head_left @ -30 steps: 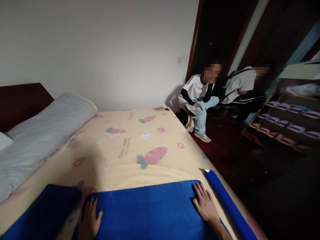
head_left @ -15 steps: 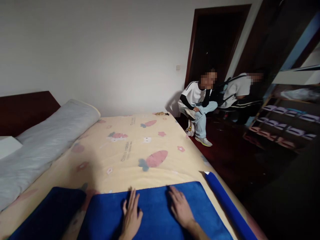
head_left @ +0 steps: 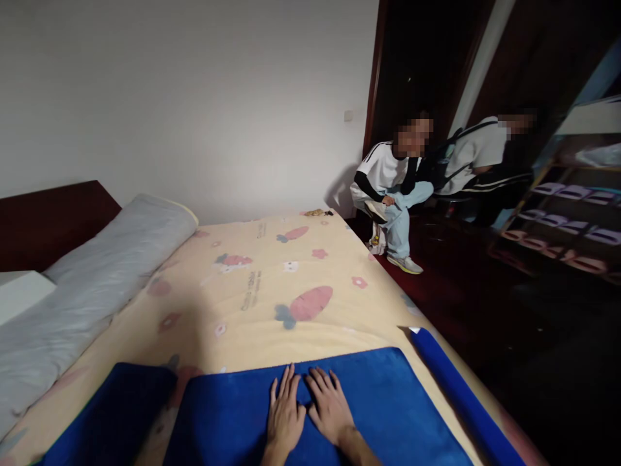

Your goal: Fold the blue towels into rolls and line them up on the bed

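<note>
A flat blue cloth (head_left: pixel 233 404) lies spread on the bed, its near part cut off by the bottom of the view. My left hand (head_left: pixel 285 414) rests palm down on it near the far edge, fingers stretched out. Close beside it, my right hand (head_left: pixel 330 404) also lies flat on the cloth with its fingers spread. The two thumbs are almost touching. To the left is another dark blue cloth (head_left: pixel 107 414), partly in shadow. Along the bed's right edge lies a long, narrow blue piece (head_left: pixel 460 388) with a white tip at its far end.
The bed (head_left: pixel 272 265) has a cream sheet with carrot prints. A grey pillow (head_left: pixel 121 272) and a white box-like thing (head_left: pixel 22 294) lie left. Two seated people, one in a white top (head_left: pixel 383 165), are beyond the bed. A slipper rack (head_left: pixel 563 220) stands right.
My hands have come together on the blue cloth: the left moved right and the right moved slightly left. The view has shifted a little.
</note>
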Tool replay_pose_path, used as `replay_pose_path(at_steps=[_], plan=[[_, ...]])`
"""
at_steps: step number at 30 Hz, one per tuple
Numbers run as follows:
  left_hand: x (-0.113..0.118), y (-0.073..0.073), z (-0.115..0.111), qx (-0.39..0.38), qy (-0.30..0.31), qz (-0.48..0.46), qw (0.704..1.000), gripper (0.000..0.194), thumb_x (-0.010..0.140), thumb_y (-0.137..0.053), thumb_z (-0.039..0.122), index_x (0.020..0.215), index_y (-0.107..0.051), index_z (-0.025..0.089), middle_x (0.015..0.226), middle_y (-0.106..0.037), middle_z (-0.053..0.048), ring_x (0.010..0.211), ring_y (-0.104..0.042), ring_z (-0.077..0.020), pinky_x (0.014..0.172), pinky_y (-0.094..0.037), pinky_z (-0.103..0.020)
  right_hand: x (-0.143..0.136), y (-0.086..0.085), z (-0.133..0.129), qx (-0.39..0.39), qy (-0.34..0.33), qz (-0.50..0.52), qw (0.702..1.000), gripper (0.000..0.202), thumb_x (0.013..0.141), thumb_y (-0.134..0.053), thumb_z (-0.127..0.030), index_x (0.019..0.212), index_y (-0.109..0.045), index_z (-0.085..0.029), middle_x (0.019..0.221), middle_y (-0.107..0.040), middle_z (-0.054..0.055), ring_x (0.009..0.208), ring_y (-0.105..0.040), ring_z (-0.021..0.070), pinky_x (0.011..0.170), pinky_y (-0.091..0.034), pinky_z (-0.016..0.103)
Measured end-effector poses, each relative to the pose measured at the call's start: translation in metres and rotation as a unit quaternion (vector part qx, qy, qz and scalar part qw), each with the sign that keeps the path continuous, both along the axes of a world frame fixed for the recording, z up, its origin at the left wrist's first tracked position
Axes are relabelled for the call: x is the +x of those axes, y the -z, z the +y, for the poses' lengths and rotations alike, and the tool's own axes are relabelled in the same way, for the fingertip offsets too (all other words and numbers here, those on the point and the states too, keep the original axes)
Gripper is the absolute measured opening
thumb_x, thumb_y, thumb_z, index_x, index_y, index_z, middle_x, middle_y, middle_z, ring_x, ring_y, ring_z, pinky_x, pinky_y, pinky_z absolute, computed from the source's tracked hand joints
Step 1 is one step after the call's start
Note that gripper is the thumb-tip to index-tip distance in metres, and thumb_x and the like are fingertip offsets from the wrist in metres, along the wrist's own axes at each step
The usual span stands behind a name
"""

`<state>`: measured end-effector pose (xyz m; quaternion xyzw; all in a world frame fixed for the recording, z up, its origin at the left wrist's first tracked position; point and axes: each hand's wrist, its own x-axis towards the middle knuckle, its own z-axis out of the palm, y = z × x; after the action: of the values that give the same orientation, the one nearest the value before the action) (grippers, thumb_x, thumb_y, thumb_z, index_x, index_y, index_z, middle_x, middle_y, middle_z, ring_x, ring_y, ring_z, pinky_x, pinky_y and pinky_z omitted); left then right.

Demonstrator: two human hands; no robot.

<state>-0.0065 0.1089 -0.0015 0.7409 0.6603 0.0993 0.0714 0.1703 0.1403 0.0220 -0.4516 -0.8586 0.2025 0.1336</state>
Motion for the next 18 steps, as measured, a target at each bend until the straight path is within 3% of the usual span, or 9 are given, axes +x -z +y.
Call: replay_pose_path(at_steps=[3,7,10,14,18], plan=[[-0.016,-0.012,-0.003,0.004,-0.014,0.019,1.0,0.075,0.074,-0.039,0.006,0.146,-0.034,0.025,0.159,-0.021,-0.001,0.146,-0.021,-0.0169,0.12,-0.019,-0.047,0.025,-0.003,0.007,0.004,0.04,-0.029,0.999,0.061,0.084,-0.047,-0.036,0.144,-0.042,-0.024,0.152,-0.039,0.007,0.141,-0.029,0.0292,0.117,-0.011,0.052],[-0.061,-0.02,-0.009,0.007,-0.054,0.048,0.997,0.065,0.085,-0.036,0.015,0.148,-0.029,0.03,0.159,-0.024,0.0,0.145,-0.025,-0.0164,0.12,-0.019,-0.047,0.077,0.005,0.018,0.033,0.106,-0.068,0.992,0.06,0.084,-0.044,-0.035,0.143,-0.043,-0.023,0.151,-0.041,0.006,0.14,-0.03,0.0282,0.116,-0.014,0.052],[-0.107,-0.017,-0.016,0.011,-0.106,0.076,0.991,0.055,0.093,-0.03,0.032,0.148,-0.028,0.031,0.159,-0.025,0.0,0.145,-0.024,-0.0177,0.118,-0.022,-0.048,0.12,0.014,0.027,0.063,0.153,-0.092,0.982,0.058,0.087,-0.042,-0.039,0.142,-0.045,-0.024,0.15,-0.043,0.006,0.14,-0.03,0.0286,0.115,-0.016,0.053],[-0.167,-0.008,-0.029,0.01,-0.221,0.13,0.966,0.058,0.094,-0.025,0.044,0.149,-0.027,0.027,0.158,-0.028,-0.003,0.145,-0.024,-0.0218,0.116,-0.024,-0.05,0.168,0.029,0.038,0.101,0.219,-0.112,0.964,0.057,0.089,-0.039,-0.044,0.142,-0.045,-0.024,0.15,-0.043,0.008,0.14,-0.031,0.0292,0.113,-0.022,0.052],[-0.204,0.003,-0.039,0.014,-0.302,0.162,0.939,0.065,0.091,-0.03,0.048,0.149,-0.026,0.02,0.158,-0.029,-0.009,0.144,-0.026,-0.026,0.113,-0.029,-0.049,0.192,0.042,0.043,0.113,0.245,-0.121,0.955,0.059,0.091,-0.033,-0.048,0.143,-0.043,-0.021,0.153,-0.038,0.01,0.141,-0.031,0.0271,0.113,-0.022,0.05]])
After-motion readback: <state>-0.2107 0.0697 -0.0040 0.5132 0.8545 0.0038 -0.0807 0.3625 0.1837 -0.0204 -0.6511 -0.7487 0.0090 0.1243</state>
